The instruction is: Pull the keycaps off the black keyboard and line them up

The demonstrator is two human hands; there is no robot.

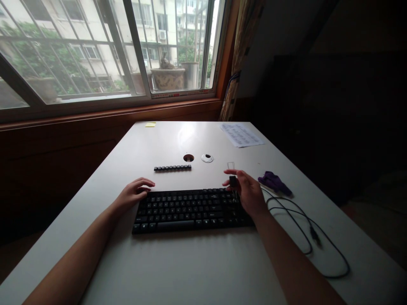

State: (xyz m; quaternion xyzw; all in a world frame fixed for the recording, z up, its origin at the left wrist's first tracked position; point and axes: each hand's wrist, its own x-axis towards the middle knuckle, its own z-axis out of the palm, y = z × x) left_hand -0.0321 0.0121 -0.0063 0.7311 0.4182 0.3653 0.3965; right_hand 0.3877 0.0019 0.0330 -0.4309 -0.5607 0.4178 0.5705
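The right hand (249, 192)'s grip pinches a small black wire-looped tool (232, 181) over the keyboard (184, 210) on the counter (181, 271). The left hand (135, 190), grip released, is at the keyboard's upper-left corner. Behind the window (139, 51), a patterned pot (168, 79) holds a stubby plant (165, 63).

1. A wide window (136, 46) fills the upper left, with bars (176, 45) outside, then pale buildings (142, 15) and green trees (47, 63).
2. A patterned curtain (227, 101), tied back, hangs at its right.
3. Dark brown panelling (63, 156) runs beneath.
4. Daylight glints on the white desk (178, 267); the room's right side is deep in shadow.
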